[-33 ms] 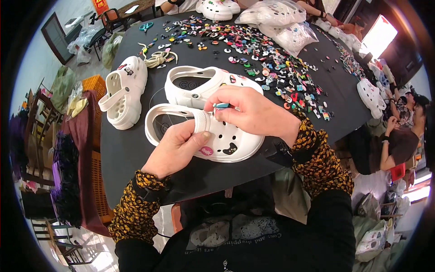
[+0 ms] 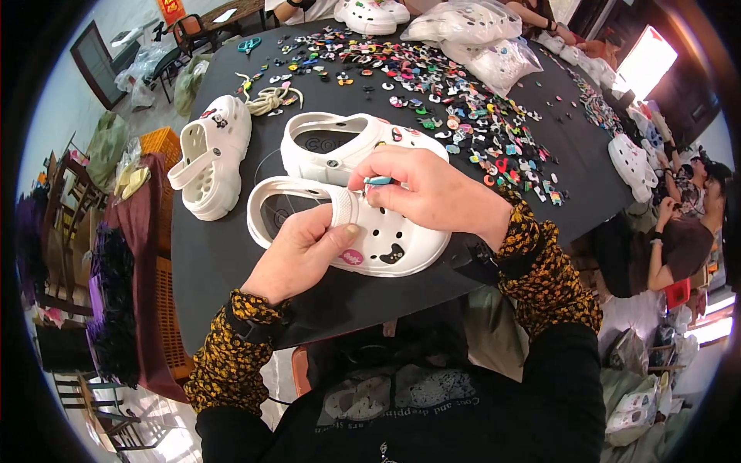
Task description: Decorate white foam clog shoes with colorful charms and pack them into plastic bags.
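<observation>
A white clog [image 2: 421, 239] lies on the black table [image 2: 494, 224] in front of me, with a pink charm [image 2: 352, 256] and a black game-controller charm [image 2: 391, 253] on its upper. My left hand [image 2: 297, 251] is closed on this clog near its strap, thumb on top. Over the far side of the same upper, my right hand [image 2: 417, 185] pinches a small teal and white shoe charm [image 2: 378, 181]; its exact shape is partly covered by the fingers. Just behind stands a second white clog [image 2: 292, 147] with charms on its toe.
Another white clog [image 2: 234, 143] stands to the left, near a bundle of cream cord [image 2: 270, 99]. Loose colourful charms [image 2: 463, 108] spread across the far table. Bagged clogs [image 2: 490, 62] sit at the back. Co-workers [image 2: 687, 224] sit at the right; orange crates [image 2: 166, 309] stand left.
The teal charm has tilted very slightly between the right fingers. Both hands and the clogs are otherwise in the same places.
</observation>
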Demonstrator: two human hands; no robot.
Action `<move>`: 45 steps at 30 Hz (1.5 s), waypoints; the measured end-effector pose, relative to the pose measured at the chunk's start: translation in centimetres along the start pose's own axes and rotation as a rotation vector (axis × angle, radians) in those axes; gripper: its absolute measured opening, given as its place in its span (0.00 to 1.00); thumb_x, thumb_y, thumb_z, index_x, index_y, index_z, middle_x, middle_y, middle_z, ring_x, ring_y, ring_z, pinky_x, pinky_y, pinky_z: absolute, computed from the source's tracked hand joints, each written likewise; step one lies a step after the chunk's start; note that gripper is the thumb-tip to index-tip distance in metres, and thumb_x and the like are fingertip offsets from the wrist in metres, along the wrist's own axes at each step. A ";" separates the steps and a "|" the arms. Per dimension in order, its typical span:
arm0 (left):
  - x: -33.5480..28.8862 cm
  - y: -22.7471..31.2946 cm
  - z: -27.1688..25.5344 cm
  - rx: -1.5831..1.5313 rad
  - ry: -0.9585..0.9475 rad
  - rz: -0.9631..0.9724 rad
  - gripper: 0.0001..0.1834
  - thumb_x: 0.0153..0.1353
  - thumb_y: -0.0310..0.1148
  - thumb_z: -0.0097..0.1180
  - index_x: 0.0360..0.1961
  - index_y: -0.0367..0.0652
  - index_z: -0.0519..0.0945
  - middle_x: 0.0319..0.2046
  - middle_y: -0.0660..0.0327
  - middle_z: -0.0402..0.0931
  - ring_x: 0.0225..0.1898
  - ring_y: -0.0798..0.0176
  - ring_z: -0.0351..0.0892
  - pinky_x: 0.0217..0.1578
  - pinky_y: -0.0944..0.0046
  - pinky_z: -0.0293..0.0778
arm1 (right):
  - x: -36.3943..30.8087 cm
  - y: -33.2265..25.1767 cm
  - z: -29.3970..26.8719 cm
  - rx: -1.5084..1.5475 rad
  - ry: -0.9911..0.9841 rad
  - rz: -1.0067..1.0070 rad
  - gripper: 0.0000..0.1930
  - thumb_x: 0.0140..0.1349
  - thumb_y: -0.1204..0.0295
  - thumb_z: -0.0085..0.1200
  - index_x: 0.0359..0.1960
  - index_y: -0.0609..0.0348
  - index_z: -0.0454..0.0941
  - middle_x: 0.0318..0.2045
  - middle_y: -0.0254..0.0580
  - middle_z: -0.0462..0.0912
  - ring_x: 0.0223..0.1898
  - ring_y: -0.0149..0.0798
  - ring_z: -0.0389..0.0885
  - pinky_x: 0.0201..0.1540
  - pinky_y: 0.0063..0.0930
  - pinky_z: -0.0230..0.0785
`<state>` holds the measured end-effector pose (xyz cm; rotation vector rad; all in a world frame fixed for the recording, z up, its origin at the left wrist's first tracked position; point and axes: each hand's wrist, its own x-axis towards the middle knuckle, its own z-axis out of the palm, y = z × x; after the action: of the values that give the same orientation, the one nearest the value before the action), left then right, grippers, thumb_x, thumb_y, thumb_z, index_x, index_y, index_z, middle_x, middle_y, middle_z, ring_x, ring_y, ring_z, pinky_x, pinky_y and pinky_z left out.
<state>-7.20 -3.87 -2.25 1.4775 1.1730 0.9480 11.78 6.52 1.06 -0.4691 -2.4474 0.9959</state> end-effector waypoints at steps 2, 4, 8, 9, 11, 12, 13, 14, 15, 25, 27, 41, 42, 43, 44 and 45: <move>0.0 -0.1 0.0 -0.045 -0.002 -0.012 0.13 0.66 0.31 0.48 0.46 0.34 0.76 0.35 0.64 0.79 0.38 0.75 0.74 0.41 0.69 0.73 | 0.1 -0.2 -0.3 0.037 -0.049 0.058 0.09 0.58 0.76 0.51 0.41 0.63 0.74 0.31 0.40 0.77 0.32 0.29 0.74 0.35 0.24 0.67; 0.0 0.0 -0.1 -0.053 -0.016 -0.030 0.13 0.66 0.31 0.48 0.46 0.34 0.76 0.35 0.64 0.79 0.37 0.75 0.74 0.41 0.69 0.73 | 0.1 -0.3 -0.5 0.070 -0.092 0.122 0.10 0.57 0.76 0.51 0.41 0.63 0.73 0.32 0.41 0.77 0.33 0.30 0.75 0.37 0.25 0.67; -0.1 0.1 -0.1 -0.017 -0.017 -0.023 0.13 0.67 0.31 0.47 0.46 0.33 0.76 0.35 0.63 0.79 0.37 0.74 0.74 0.40 0.69 0.73 | 0.2 -0.5 -0.6 0.057 -0.124 0.098 0.10 0.56 0.76 0.52 0.40 0.64 0.72 0.32 0.41 0.77 0.34 0.31 0.75 0.38 0.26 0.67; -0.1 0.1 -0.1 -0.018 -0.017 -0.023 0.13 0.67 0.31 0.47 0.46 0.33 0.76 0.35 0.63 0.79 0.37 0.74 0.74 0.40 0.69 0.73 | 0.1 -0.6 -0.7 0.065 -0.120 0.103 0.10 0.56 0.76 0.52 0.40 0.65 0.72 0.32 0.42 0.76 0.34 0.31 0.74 0.38 0.26 0.67; 0.0 0.0 0.0 -0.009 -0.013 -0.009 0.13 0.67 0.31 0.47 0.46 0.33 0.76 0.35 0.63 0.79 0.36 0.74 0.74 0.39 0.69 0.73 | -0.1 0.1 0.1 0.019 -0.065 0.014 0.10 0.56 0.77 0.52 0.39 0.64 0.72 0.32 0.43 0.75 0.35 0.34 0.74 0.39 0.27 0.67; 0.0 -0.1 0.0 -0.010 -0.012 -0.010 0.13 0.67 0.31 0.47 0.46 0.33 0.76 0.35 0.63 0.79 0.36 0.74 0.74 0.39 0.69 0.73 | -0.2 0.2 0.5 -0.025 -0.008 -0.075 0.09 0.56 0.78 0.51 0.39 0.63 0.71 0.32 0.44 0.74 0.36 0.37 0.74 0.40 0.28 0.66; 0.0 -0.1 0.0 0.000 -0.006 -0.004 0.13 0.67 0.31 0.47 0.46 0.33 0.76 0.34 0.63 0.79 0.35 0.75 0.74 0.39 0.70 0.73 | -0.4 0.0 0.9 -0.024 -0.010 -0.075 0.09 0.56 0.78 0.51 0.39 0.63 0.71 0.32 0.44 0.74 0.36 0.37 0.74 0.40 0.28 0.66; 0.0 -0.1 0.0 0.011 0.000 0.002 0.13 0.66 0.31 0.48 0.46 0.32 0.76 0.34 0.62 0.79 0.35 0.75 0.74 0.38 0.70 0.72 | -0.6 -0.3 1.3 -0.168 0.074 -0.166 0.09 0.55 0.79 0.52 0.38 0.63 0.71 0.33 0.45 0.73 0.37 0.41 0.72 0.41 0.30 0.66; 0.0 -0.1 0.0 0.010 0.000 0.001 0.13 0.66 0.31 0.48 0.46 0.32 0.76 0.34 0.62 0.79 0.35 0.75 0.74 0.38 0.70 0.72 | -0.8 -0.7 1.7 -0.312 0.159 -0.254 0.09 0.54 0.80 0.52 0.37 0.63 0.70 0.33 0.46 0.71 0.38 0.45 0.71 0.43 0.32 0.66; 0.0 0.2 0.5 0.045 0.059 -0.028 0.13 0.66 0.31 0.47 0.43 0.30 0.76 0.31 0.63 0.77 0.33 0.76 0.71 0.35 0.70 0.71 | -2.2 -1.1 3.6 -0.764 0.230 -0.362 0.12 0.49 0.78 0.52 0.37 0.66 0.71 0.38 0.48 0.70 0.40 0.48 0.70 0.45 0.37 0.66; 0.1 0.2 0.7 0.019 0.073 -0.032 0.13 0.66 0.31 0.47 0.42 0.30 0.76 0.30 0.63 0.77 0.32 0.76 0.71 0.35 0.70 0.71 | -2.3 -1.1 3.6 -0.782 0.236 -0.385 0.12 0.49 0.78 0.52 0.37 0.66 0.71 0.38 0.48 0.70 0.40 0.47 0.70 0.45 0.37 0.66; 0.2 0.3 1.0 0.130 0.168 0.086 0.12 0.63 0.31 0.49 0.36 0.30 0.76 0.25 0.61 0.77 0.28 0.75 0.71 0.30 0.70 0.70 | -2.1 0.6 2.4 -0.294 0.423 -0.347 0.08 0.53 0.81 0.52 0.35 0.63 0.70 0.38 0.47 0.72 0.42 0.47 0.73 0.44 0.32 0.67; 0.1 0.4 0.7 0.133 0.169 0.090 0.12 0.63 0.31 0.49 0.36 0.30 0.76 0.25 0.61 0.77 0.28 0.75 0.71 0.30 0.70 0.70 | -2.3 0.7 1.7 -0.156 0.455 -0.288 0.08 0.54 0.82 0.52 0.36 0.62 0.71 0.37 0.46 0.73 0.41 0.45 0.74 0.43 0.31 0.68; -0.1 0.4 0.2 0.198 0.162 0.073 0.12 0.63 0.31 0.50 0.35 0.29 0.76 0.24 0.61 0.77 0.27 0.76 0.70 0.29 0.69 0.70 | -2.7 0.3 0.6 -0.096 0.467 -0.135 0.06 0.57 0.83 0.52 0.36 0.62 0.72 0.38 0.42 0.75 0.41 0.38 0.76 0.46 0.28 0.68; -0.2 0.6 0.0 0.264 0.155 0.056 0.12 0.62 0.31 0.51 0.34 0.29 0.76 0.23 0.60 0.77 0.26 0.76 0.70 0.27 0.69 0.69 | -2.8 0.5 -0.6 -0.076 0.481 -0.064 0.06 0.57 0.83 0.51 0.36 0.62 0.72 0.37 0.41 0.75 0.42 0.34 0.75 0.46 0.27 0.68; -0.5 0.9 0.1 0.186 0.166 0.025 0.12 0.61 0.31 0.52 0.33 0.29 0.76 0.21 0.60 0.76 0.25 0.76 0.69 0.26 0.68 0.68 | -3.0 1.1 -1.3 -0.105 0.524 0.037 0.05 0.58 0.82 0.51 0.36 0.63 0.72 0.35 0.40 0.75 0.41 0.33 0.75 0.45 0.26 0.68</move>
<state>-7.02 -4.38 -1.37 1.5870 1.3975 1.0155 15.13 6.64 0.23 -0.7119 -2.0262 0.6541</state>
